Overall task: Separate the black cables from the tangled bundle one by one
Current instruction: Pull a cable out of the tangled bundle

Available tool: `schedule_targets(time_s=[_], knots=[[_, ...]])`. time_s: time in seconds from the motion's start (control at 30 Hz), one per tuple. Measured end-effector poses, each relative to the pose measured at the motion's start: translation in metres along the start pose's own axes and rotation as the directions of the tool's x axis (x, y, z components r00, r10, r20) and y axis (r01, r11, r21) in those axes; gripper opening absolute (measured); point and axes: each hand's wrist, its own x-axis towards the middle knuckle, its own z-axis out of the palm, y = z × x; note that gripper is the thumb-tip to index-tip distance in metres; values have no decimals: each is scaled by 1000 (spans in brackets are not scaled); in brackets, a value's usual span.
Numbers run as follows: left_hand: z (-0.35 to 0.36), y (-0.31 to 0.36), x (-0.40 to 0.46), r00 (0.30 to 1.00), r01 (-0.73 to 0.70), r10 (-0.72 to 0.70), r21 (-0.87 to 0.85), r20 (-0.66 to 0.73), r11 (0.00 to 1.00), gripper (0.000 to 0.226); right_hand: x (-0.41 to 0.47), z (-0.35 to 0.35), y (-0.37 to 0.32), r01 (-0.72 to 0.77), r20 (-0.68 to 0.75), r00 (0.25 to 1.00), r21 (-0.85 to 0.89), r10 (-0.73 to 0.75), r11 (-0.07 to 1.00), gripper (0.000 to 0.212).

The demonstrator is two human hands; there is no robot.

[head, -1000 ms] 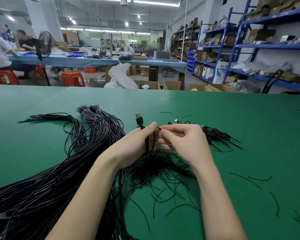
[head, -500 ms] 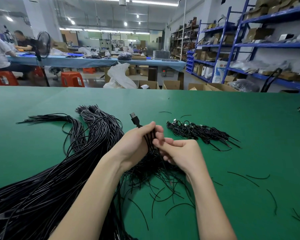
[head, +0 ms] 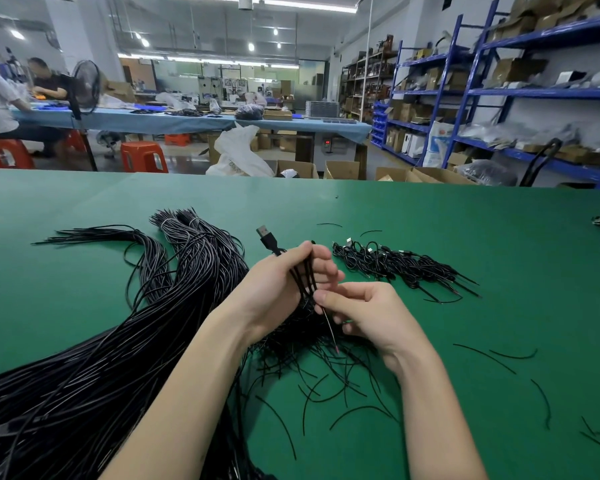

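The left hand (head: 278, 285) grips a few black cables (head: 305, 278) above the tangled bundle (head: 84, 368) mid-counter; the right hand (head: 368, 317) pinches one strand. They look light, limp and snag-prone (best taken near the plug (head: 266, 237)).

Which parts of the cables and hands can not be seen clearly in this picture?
- Head view: the left hand covers the stretch of cables that it grips below the USB plug; their count is unclear.
- Head view: the right hand hides how its fingers pinch the thin wire.
- Head view: the big cable bundle is cut off by the left and bottom edges.
- Head view: connectors in the sorted pile are too small.
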Motion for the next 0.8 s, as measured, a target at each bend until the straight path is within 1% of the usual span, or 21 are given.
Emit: schedule_targets(time_s=[0.07,0.13,0.2,0.27,0.3,0.33,0.37,0.4,0.43,0.47,0.5,0.53,0.57,0.63,0.67,0.73,0.77,0.8], knots=[[0,-1,0,999,-31,30,68,22,997,29,1,1,2,-11,-20,1000,40,12,999,15],[1,-2,0,997,-58,52,144,48,988,25,1,3,4,-17,-42,999,39,19,999,16],[1,-2,-1,997,-65,56,222,48,973,25,2,4,6,-14,-67,998,-11,14,1000,16],[2,-3,-1,998,-53,47,240,30,969,27,2,2,7,-4,-57,998,-76,0,997,17],[2,-3,-1,999,-46,37,239,39,970,28,1,-2,6,7,-21,1000,-98,-9,995,16],[1,-2,-2,998,-38,22,250,65,968,29,0,-7,6,33,50,998,-102,-28,994,22],[0,1,-4,994,-26,-3,273,107,962,30,0,-11,6,80,141,988,-67,-70,995,36],[-2,3,-6,985,-9,-42,295,166,955,30,-1,-16,6,134,226,965,7,-132,991,49],[-4,5,-9,967,17,-95,314,237,949,30,-3,-18,6,169,294,936,105,-193,980,57],[-5,7,-12,936,49,-159,332,313,942,30,-5,-19,4,176,348,906,207,-240,962,62],[-6,8,-15,895,82,-225,354,386,932,30,-6,-19,2,176,389,879,268,-274,947,64],[-5,9,-18,847,112,-289,380,446,918,30,-7,-20,0,188,420,859,275,-294,943,63],[-5,10,-20,800,138,-346,411,490,901,30,-8,-20,-3,216,452,839,236,-304,947,62],[-2,10,-23,724,164,-429,470,539,867,29,-9,-18,-6,255,512,805,154,-298,954,55],[-1,10,-23,694,166,-457,494,557,854,29,-10,-14,-8,260,519,802,142,-296,955,49],[3,6,-23,647,165,-502,537,574,827,35,-11,-5,-13,293,473,827,99,-304,951,28],[3,4,-23,631,168,-521,555,574,815,41,-10,0,-14,317,434,846,60,-311,947,15],[2,2,-23,626,169,-530,565,571,808,46,-9,3,-15,333,393,863,27,-316,943,8]])
